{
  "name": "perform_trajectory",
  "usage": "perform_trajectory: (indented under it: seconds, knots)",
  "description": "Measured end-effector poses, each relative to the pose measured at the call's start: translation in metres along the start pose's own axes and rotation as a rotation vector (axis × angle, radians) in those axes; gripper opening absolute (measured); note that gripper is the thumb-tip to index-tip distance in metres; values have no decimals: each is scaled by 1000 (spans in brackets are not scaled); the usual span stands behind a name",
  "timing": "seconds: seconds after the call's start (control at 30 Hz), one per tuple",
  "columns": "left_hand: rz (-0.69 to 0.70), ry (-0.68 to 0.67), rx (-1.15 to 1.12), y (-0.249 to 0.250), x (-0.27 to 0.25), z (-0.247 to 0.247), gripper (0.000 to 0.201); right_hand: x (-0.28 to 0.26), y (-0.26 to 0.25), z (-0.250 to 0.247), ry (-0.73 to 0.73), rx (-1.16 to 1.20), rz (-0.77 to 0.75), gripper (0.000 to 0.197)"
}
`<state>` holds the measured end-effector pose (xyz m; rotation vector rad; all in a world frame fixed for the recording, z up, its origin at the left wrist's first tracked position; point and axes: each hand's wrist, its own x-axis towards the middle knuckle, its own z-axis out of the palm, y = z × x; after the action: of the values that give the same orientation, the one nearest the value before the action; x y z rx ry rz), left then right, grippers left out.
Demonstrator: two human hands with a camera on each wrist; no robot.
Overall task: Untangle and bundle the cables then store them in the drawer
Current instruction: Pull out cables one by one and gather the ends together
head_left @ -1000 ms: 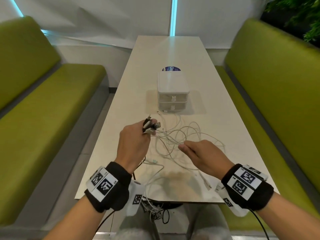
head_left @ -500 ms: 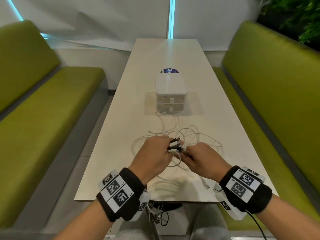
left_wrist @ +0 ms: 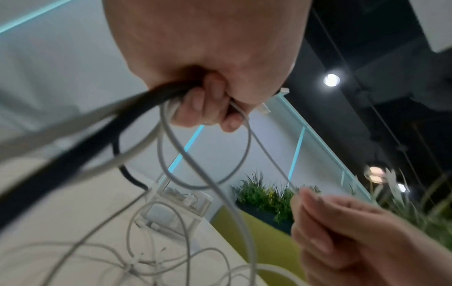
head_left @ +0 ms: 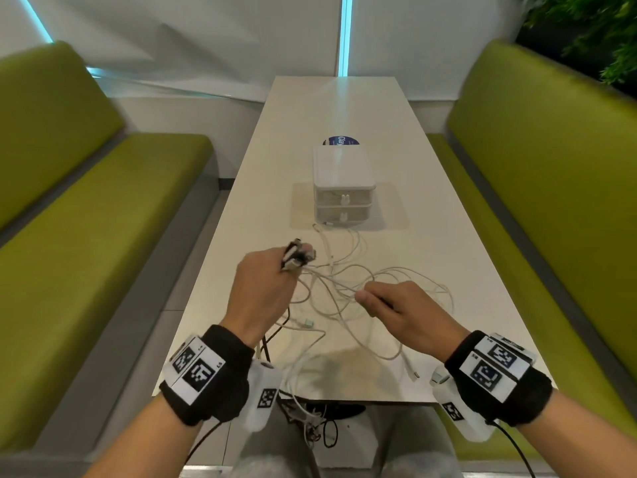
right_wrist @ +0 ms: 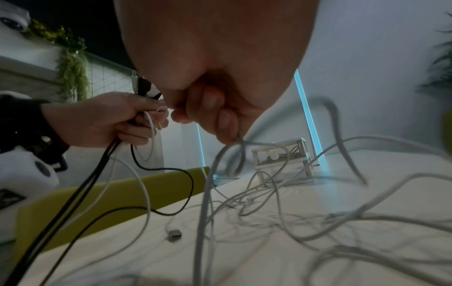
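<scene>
A tangle of white cables (head_left: 348, 281) lies on the white table (head_left: 331, 108) in front of a small two-drawer box (head_left: 343, 188), both drawers closed. My left hand (head_left: 262, 288) is raised above the table and grips several cable ends, black and white, whose plugs (head_left: 296, 255) stick up past my fingers (left_wrist: 208, 108). Black cables (right_wrist: 73, 195) hang down from that fist. My right hand (head_left: 396, 305) pinches a white cable strand (right_wrist: 234, 143) to the right of the left hand. A loose plug (right_wrist: 174, 233) lies flat on the table.
Green benches (head_left: 86, 219) run along both sides of the table. A blue round sticker (head_left: 341, 141) sits behind the drawer box. More cables (head_left: 310, 419) dangle over the near table edge onto my lap. Plants (head_left: 586, 32) stand at the back right.
Half a second ago both hands met over the tangle. Now my left hand has lifted up and left with the plug ends, and my right hand stays low on a white strand.
</scene>
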<state>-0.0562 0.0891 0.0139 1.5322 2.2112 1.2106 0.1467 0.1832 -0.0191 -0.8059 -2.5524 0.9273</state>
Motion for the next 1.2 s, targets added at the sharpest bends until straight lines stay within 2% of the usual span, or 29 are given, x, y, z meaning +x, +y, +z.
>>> perform_trajectory:
  seconds: [0.07,0.17,0.23,0.3,0.37,0.43,0.5,0.57,0.6,0.67,0.73,0.8,0.87,0.93,0.97,1.0,1.1,1.13,1.17,1.2]
  knots:
    - [-68,117,-123,0,2,-3,30,4,-2,2,-17,50,10,45]
    - [-263,290,-415,-1,9,-10,39,6,-2,1,-40,88,55,46]
    - [-326,347,-527,-4,14,-15,38,4,0,2,-70,67,84,46]
    - [-319,348,-548,-4,16,-14,39,3,1,3,-96,21,109,46]
    - [-231,281,-416,-3,15,-11,31,4,0,4,-99,-15,128,46]
    - [-69,222,-214,0,12,-6,21,5,-2,3,-111,-40,160,49]
    - [83,141,-262,4,6,2,38,7,-4,2,-122,-41,187,52]
    - [172,-78,-434,13,-1,11,63,9,-9,1,-141,-38,214,49]
    - [248,-212,-406,18,-4,17,72,10,-11,2,-142,-43,206,43]
    - [404,-427,-162,23,-10,29,78,10,-16,2,-135,-105,140,23]
    - [411,-471,17,22,-10,34,76,9,-16,0,-133,-182,61,19]
    - [347,-438,84,17,-7,35,66,6,-14,-6,-95,-159,42,27]
    - [345,-433,173,14,-6,33,50,5,-7,-9,-14,-123,-19,37]
    - [348,-407,137,15,-6,27,37,4,0,-10,28,-92,-41,58]
    - [314,-371,85,13,-6,21,36,3,4,-9,44,-76,-39,61]
    - [258,-304,14,12,-3,14,35,2,8,-8,54,-45,-27,59]
    - [76,86,-122,1,13,-12,31,-4,21,-10,95,34,61,51]
    - [17,171,-132,-3,17,-20,31,-6,23,-9,101,47,90,50]
    - [-13,189,-118,-5,20,-24,31,-6,25,-7,102,53,108,50]
    - [-4,152,-78,-7,22,-24,28,-4,25,-5,98,50,115,49]
